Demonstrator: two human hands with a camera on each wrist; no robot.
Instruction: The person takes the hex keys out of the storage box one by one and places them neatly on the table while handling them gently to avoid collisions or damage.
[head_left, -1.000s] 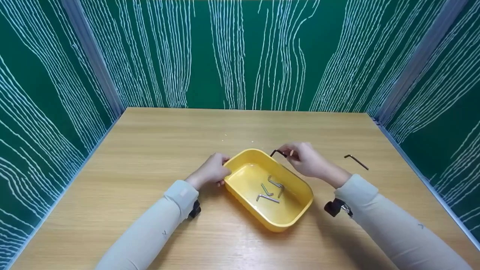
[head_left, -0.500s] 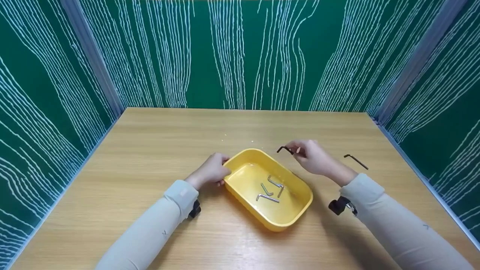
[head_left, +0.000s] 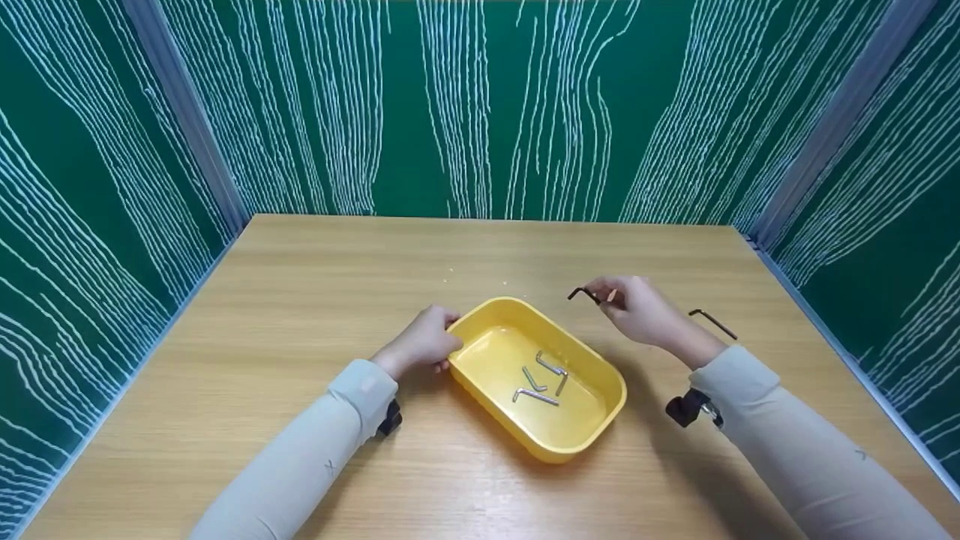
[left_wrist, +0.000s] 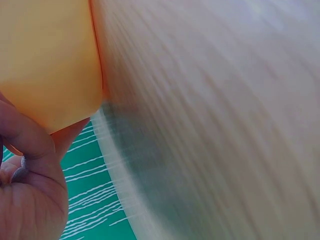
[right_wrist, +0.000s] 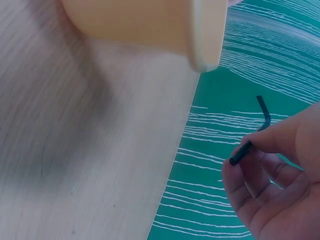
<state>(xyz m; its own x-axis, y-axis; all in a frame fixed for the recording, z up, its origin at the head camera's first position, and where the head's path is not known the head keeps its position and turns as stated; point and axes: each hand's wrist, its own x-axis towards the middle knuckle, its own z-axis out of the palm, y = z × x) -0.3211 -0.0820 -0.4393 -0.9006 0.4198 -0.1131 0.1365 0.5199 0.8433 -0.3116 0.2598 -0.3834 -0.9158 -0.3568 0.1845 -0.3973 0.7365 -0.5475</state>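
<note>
Gently but snugly, the black hex key (right_wrist: 243,151), pinched in the right hand (head_left: 634,307), should be held clear of the yellow tub (head_left: 495,356) near that pinch, while the tub's edge is gripped steady by the left hand (head_left: 424,341).

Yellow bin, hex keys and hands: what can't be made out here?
Head view: any markings on the silver hex keys are too small to read.
Head view: the right hand hides part of the held hex key.
Left wrist view: the frame edge cuts off the yellow bin and left hand.
</note>
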